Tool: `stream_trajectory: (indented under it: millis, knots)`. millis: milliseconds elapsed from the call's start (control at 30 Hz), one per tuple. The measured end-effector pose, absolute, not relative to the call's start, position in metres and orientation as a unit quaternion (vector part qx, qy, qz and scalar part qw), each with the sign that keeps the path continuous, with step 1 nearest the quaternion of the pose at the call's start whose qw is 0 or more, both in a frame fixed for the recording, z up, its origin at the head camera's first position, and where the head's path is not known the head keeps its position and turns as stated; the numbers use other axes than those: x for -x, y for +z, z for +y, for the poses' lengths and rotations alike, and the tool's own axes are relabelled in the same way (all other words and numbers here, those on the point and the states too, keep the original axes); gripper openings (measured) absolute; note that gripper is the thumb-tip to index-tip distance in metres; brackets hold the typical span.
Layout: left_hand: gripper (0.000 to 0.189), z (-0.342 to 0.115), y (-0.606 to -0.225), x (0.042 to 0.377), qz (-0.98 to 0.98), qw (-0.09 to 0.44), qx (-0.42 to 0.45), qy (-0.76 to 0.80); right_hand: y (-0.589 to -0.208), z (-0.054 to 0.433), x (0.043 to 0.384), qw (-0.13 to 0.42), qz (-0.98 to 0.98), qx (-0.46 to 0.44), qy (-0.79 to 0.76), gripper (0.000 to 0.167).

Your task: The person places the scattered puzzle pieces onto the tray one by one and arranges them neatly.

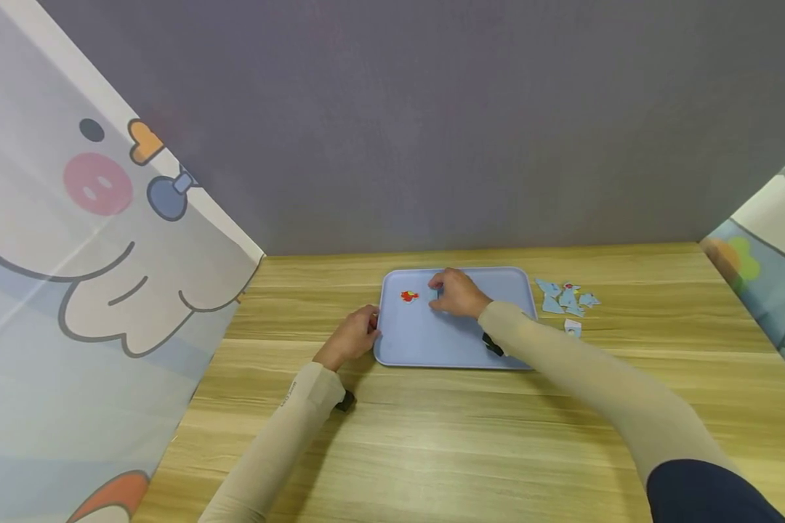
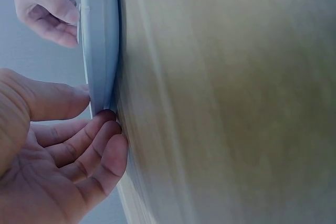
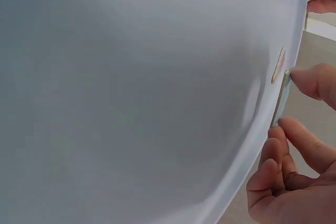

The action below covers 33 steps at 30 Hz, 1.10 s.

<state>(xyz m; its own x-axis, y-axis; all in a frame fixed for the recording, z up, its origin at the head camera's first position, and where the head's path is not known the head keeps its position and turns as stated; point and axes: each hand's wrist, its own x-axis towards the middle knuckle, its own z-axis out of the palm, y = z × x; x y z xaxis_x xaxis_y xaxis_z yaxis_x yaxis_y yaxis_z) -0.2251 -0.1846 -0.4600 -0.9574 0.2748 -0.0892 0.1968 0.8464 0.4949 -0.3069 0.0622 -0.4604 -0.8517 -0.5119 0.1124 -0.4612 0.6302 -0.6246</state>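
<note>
Here the right hand [image 1: 458,293] pinches a piece [image 3: 281,99], apparently just above the tray [image 1: 432,341], which the left hand [image 1: 350,337] grips

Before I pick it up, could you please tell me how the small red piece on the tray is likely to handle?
The small red piece is probably light and fairly stiff, since its edge looks thin and straight in the right wrist view. Lying flat on the smooth-looking tray, it seems likelier to slide than roll when pushed.
</note>
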Motion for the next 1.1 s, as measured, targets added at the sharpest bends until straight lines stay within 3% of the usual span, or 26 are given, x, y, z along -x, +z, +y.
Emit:
stream_trajectory:
  millis: [233,600,1100]
  knots:
    - [0.040,-0.184,-0.460,0.225,0.958,0.079,-0.123,0.247,-0.469,0.053,0.316,0.047,0.904,0.265,-0.331,0.029]
    - [0.041,-0.186,-0.460,0.225,0.958,0.077,-0.127,0.247,-0.464,0.041,0.315,0.070,0.922,0.225,-0.308,0.033]
    - [0.043,-0.187,-0.461,0.226,0.954,0.077,-0.124,0.261,-0.446,0.073,0.307,0.058,0.920,0.195,-0.335,0.034]
